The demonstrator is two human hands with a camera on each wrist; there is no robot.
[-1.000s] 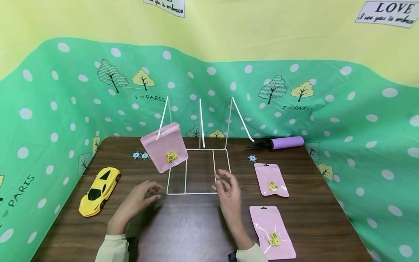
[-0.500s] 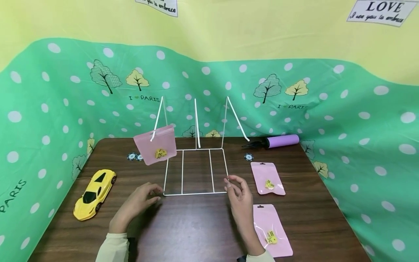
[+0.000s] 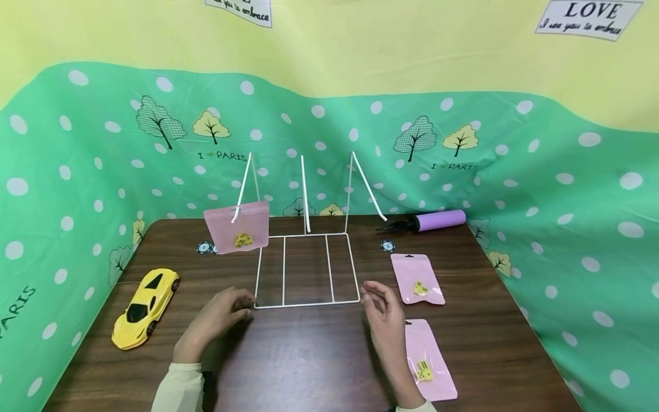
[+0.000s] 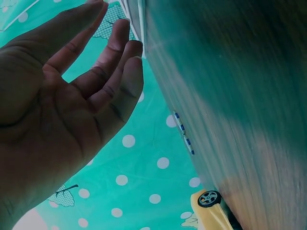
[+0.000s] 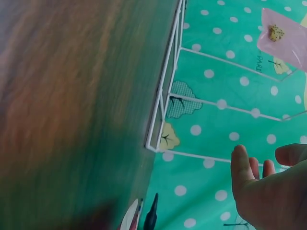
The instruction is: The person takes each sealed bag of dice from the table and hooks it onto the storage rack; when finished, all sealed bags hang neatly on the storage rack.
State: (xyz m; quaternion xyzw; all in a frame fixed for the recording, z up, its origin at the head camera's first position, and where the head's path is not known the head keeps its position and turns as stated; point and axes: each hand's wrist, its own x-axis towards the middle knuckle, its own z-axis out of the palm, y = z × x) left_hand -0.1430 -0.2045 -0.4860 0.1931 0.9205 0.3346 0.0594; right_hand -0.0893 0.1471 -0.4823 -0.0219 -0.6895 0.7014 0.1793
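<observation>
A white wire rack [image 3: 309, 305] stands mid-table, with three upright hooks at its back. From its left hook hangs a pink zip bag [image 3: 223, 226] with yellow dice [image 3: 243, 240] inside. My left hand [image 3: 218, 317], fingers loosely bent, is by the rack's front left corner; whether it touches the wire is unclear. My right hand [image 3: 385, 320] is beside the front right corner, fingers slightly bent and holding nothing. Two more pink bags of dice lie flat on the right: a farther bag [image 3: 409, 269] and a nearer bag [image 3: 422, 343], partly behind the right wrist.
A yellow toy car [image 3: 146, 306] sits at the table's left. Poker chips [image 3: 204, 247] lie behind the hanging bag, and another chip [image 3: 388, 246] lies right of the rack. A purple hand pump [image 3: 440, 220] rests at the back right. Patterned cloth [image 3: 329, 126] encloses the table.
The hanging bag has swung from a strong tilt to nearly level. My right hand has moved right, from over the rack's right side to outside its corner. The left hand barely moves.
</observation>
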